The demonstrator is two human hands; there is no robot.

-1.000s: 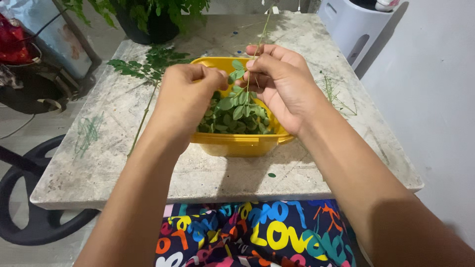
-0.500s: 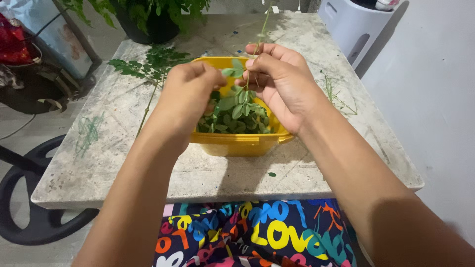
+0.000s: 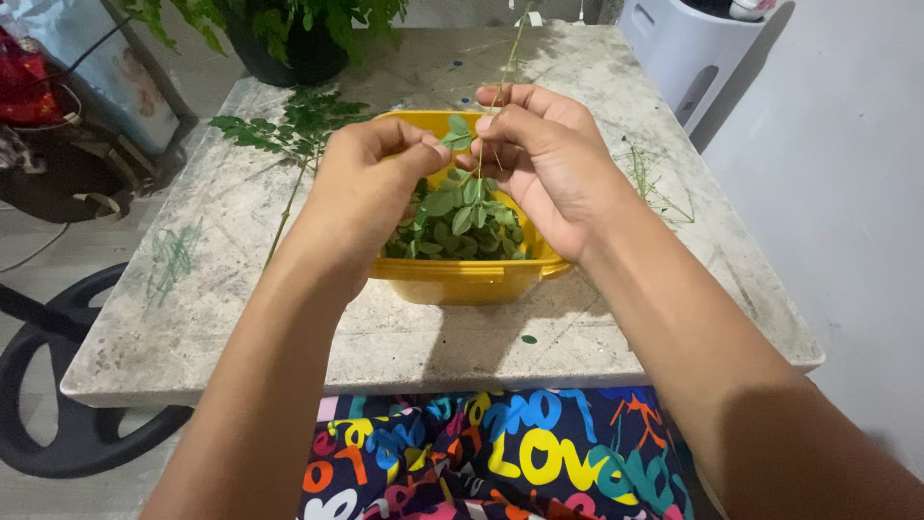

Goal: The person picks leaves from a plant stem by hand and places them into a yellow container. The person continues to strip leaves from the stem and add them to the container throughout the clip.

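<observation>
**Pinching leaves off a thin stem over the yellow bowl**

I am holding a thin green stem [image 3: 500, 72] upright in my right hand [image 3: 544, 164], just above centre of the frame. My right grip is closed on it, thumb against fingertips, so the stem is standing up out of my fist and its top is running toward the upper edge of the frame. I am keeping it over the bowl so that whatever comes loose is dropping inside rather than on the table.

My left hand [image 3: 371, 188] is sitting just left of centre, its grip pressed together on a small cluster of leaves [image 3: 456, 133] where it is meeting the stem. The two hands are nearly touching, fingertips facing each other.

Directly beneath them the yellow bowl [image 3: 467, 279] is standing in the middle of the stone table [image 3: 192, 318], already holding a heap of loose leaves [image 3: 462, 226]. I am keeping it close to my body so both wrists are hanging over it comfortably.

Toward the upper left a leafy branch [image 3: 279, 144] is lying flat on the table, within reach of my left hand. On the right side a few bare stalks [image 3: 654, 188] are lying apart from the bowl, kept away from the leaves. A single leaf [image 3: 528, 340] is resting on the table below the bowl. A potted plant [image 3: 289, 39] is standing at the top edge.
</observation>
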